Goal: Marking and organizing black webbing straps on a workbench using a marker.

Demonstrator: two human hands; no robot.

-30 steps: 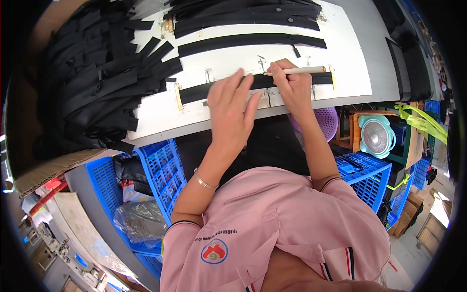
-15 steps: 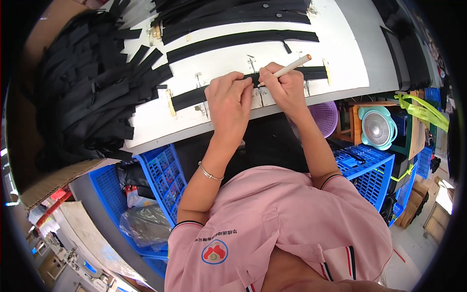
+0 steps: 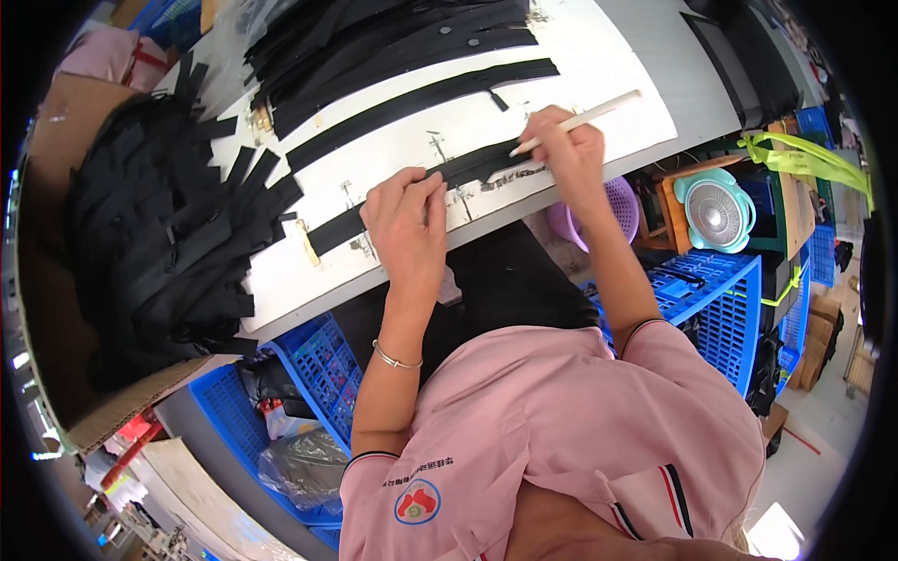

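A long black zipper lies across the white board in front of me. My left hand presses its thumb and fingertips together on the zipper, left of its middle. My right hand grips a white marking pencil, its tip at the zipper's upper edge. Past the pencil tip, the right hand covers the zipper's far end. Dark drawn marks show on the board below it. Another zipper with a small hanging pull lies farther back, apart from both hands.
More black zippers are stacked at the back of the board. A cardboard box heaped with black strips stands at left. Blue crates, a purple basket and a teal fan are below the table edge.
The view has turned, and the board sits farther left in it. My right hand has moved right along the zipper with the pencil, away from my left hand. Marks under the zipper's right part are now uncovered.
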